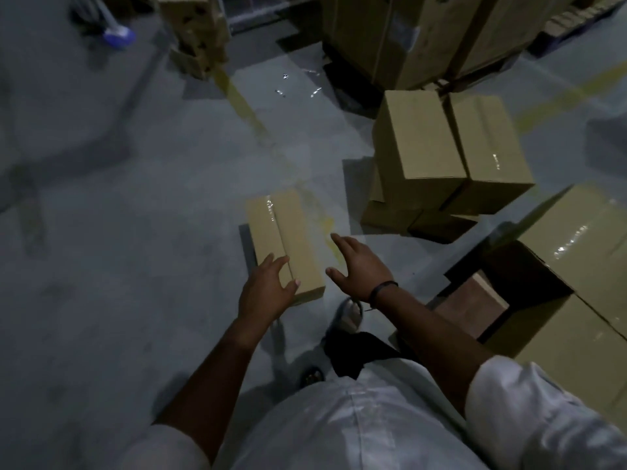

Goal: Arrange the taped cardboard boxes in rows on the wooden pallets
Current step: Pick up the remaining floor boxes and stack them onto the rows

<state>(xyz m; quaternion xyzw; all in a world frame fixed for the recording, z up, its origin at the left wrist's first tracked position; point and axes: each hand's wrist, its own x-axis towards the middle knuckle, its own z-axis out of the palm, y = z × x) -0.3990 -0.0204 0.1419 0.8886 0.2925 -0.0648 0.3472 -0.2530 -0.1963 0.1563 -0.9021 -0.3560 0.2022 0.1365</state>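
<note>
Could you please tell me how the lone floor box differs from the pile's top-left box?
The lone box lies on the floor, alone; the top-left box sits on other boxes. The left hand touches the lone box; nothing touches the top-left box. Both are brown cardboard.

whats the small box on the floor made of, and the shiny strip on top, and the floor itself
Small box: looks like plain brown cardboard, matte, its flaps meeting at a centre seam.
Shiny strip: probably clear plastic packing tape, glossy, glinting white along that seam.
Floor: seems smooth grey concrete or coating, faintly reflective, with worn yellow paint.
</note>
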